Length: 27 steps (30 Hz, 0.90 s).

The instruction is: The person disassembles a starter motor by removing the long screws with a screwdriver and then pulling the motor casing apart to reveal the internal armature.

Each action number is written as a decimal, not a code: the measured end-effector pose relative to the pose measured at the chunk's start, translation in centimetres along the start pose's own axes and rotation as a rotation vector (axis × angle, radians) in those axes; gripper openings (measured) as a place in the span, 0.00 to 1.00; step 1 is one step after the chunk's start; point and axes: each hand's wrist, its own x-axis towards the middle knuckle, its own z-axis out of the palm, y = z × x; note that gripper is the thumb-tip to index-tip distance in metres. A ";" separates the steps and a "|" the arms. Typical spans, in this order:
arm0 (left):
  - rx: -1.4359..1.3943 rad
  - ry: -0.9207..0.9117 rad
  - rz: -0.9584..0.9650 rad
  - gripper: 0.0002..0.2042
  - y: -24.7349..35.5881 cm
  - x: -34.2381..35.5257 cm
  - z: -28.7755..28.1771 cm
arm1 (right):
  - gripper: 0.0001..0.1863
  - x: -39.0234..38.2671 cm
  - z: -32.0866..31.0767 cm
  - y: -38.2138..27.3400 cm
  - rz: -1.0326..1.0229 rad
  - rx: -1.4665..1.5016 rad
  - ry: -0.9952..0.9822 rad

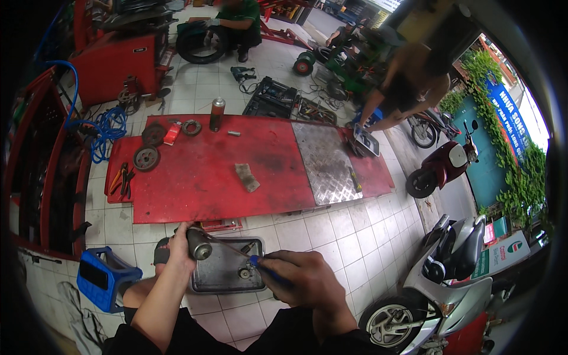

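Note:
My left hand [178,251] is closed round a dark spray can [199,244], tilted with its round base toward me. A thin reddish line, like a straw, runs from near the can toward the right hand. In my right hand [310,277], the fingers wrap a blue-handled tool [273,272]; its exact kind is hard to make out. The tool's tip points left, over a grey rectangular tray [207,290] on the floor. Near that tip a small round metal part [244,273] shows at the tray. Another small metal piece [248,247] lies in it farther back.
A red lift table [195,198] spans ahead, carrying another spray can [218,113], pliers [121,180], round parts and a scrap. Left of my legs stands a blue stool [127,274]. A silver scooter [447,296] is close right. Other people work at the back and far right.

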 end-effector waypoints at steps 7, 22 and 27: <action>0.014 -0.039 0.151 0.13 1.9 0.1 -1.1 | 0.08 0.4 2.2 0.9 0.243 0.216 0.261; 0.006 0.027 0.213 0.11 2.1 0.7 -1.1 | 0.09 0.8 4.0 2.8 0.123 0.201 0.309; -0.091 -0.059 0.117 0.11 3.1 -0.6 0.0 | 0.14 1.0 4.3 3.6 0.024 0.085 0.494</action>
